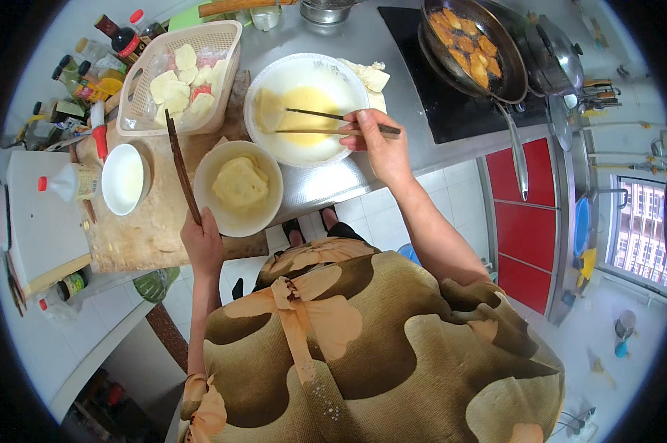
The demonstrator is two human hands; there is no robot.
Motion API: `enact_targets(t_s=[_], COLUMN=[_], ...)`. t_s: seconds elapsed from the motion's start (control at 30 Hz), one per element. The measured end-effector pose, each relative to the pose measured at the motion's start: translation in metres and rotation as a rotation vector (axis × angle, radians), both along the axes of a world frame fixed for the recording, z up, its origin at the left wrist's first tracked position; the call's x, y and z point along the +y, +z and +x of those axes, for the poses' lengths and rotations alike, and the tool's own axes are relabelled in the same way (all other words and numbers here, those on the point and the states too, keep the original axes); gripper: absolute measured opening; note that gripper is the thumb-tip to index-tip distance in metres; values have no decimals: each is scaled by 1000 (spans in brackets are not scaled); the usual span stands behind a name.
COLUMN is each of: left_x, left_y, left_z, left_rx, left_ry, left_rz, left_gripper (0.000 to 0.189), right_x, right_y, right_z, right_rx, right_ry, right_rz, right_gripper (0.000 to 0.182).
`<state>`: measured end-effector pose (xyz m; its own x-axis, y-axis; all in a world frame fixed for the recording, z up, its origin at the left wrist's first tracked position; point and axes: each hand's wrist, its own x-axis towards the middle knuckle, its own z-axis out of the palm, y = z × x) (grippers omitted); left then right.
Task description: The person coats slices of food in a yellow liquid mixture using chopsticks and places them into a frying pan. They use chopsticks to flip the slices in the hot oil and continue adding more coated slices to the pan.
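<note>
My right hand grips a pair of chopsticks over a large white bowl of pale yellow batter. Their tips are at a coated flat slice at the bowl's left side; I cannot tell whether they pinch it. In my left hand are dark wooden chopsticks, pointing away from me. That hand is beside the rim of a smaller white bowl, and whether it touches the bowl is unclear. Pale yellow, wet-looking slices are piled inside this bowl.
A perforated plastic basket with pale slices stands on a wooden board. A frying pan of browned pieces sits on the black cooktop, its handle jutting past the counter edge. Bottles, a white bowl and a red-handled brush stand left.
</note>
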<state>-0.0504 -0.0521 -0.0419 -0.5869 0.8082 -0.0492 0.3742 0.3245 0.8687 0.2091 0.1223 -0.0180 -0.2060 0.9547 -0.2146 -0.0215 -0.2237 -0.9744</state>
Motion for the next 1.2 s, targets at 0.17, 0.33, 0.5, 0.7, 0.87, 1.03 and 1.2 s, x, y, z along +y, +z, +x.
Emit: enact_targets(t_s=[0.17, 0.33, 0.5, 0.7, 0.87, 1.03, 1.2], left_x=[-6, -14, -25, -28, -33, -25, -32], left_y=[-7, 0, -12, -2, -7, -1, -7], left_z=[-9, -18, -32, -38, -46, -43, -59], left_rx=[-13, -24, -43, 14, -9, -14, 36], left_ry=[-25, -32, -34, -85, -74, -65, -24], left_rz=[1, -72, -95, -96, -125, -61, -82], left_gripper=[20, 21, 20, 20, 21, 23, 22], right_x=[-11, -31, -52, -73, -63, -53, -40], right_y=[9, 5, 1, 6, -7, 0, -13], right_z=[3, -21, -40, -66, -59, -31, -26], right_rx=[6, -30, -434, -565, -398, -506, -415], right_ry=[-111, -114, -14, 74, 19, 11, -57], right_rz=[-71, 36, 495, 608, 505, 503, 545], right_gripper=[36, 36, 27, 21, 24, 26, 20])
